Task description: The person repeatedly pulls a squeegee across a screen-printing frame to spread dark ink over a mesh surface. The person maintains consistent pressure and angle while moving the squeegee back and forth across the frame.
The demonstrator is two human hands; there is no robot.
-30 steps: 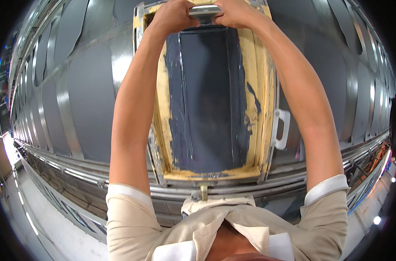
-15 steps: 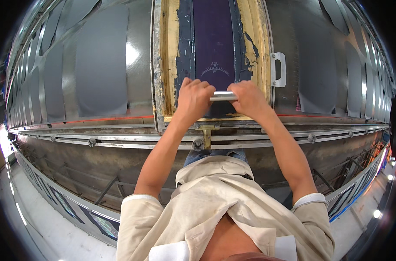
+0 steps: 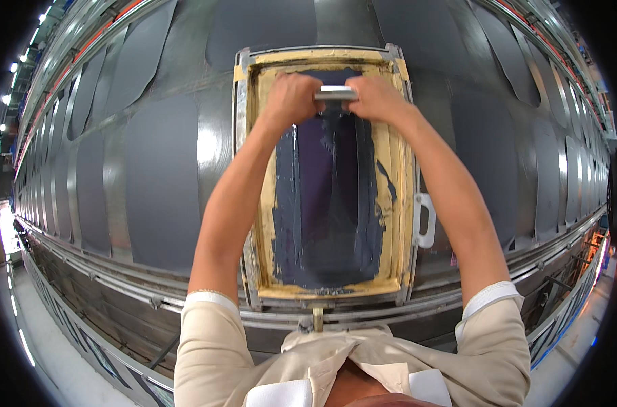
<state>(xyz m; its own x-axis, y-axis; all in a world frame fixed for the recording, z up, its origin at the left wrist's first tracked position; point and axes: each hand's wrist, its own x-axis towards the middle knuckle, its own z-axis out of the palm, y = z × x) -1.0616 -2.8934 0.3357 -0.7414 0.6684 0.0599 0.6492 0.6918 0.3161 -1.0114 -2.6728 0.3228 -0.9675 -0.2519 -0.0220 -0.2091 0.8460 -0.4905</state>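
My left hand (image 3: 293,100) and my right hand (image 3: 376,98) are both closed around a squeegee (image 3: 335,93), one at each end of its silvery metal handle. It is at the far end of a screen-printing frame (image 3: 398,146), inside the frame's walls. Below it, the purple mesh (image 3: 325,183) is bordered by smeared dark ink (image 3: 286,230) and yellowish edging. The squeegee's blade is mostly hidden by its handle and my hands. Both arms stretch forward over the frame.
Grey cut fabric panels (image 3: 163,183) lie in rows on the shiny table at both sides and beyond. A white pull handle (image 3: 427,220) sticks out from the frame's right side. Metal rails (image 3: 152,298) run along the table's near edge.
Both hands have moved the squeegee away from me, from the frame's near end to its far end. My body leans further over the table, and dark ink now covers the near mesh.
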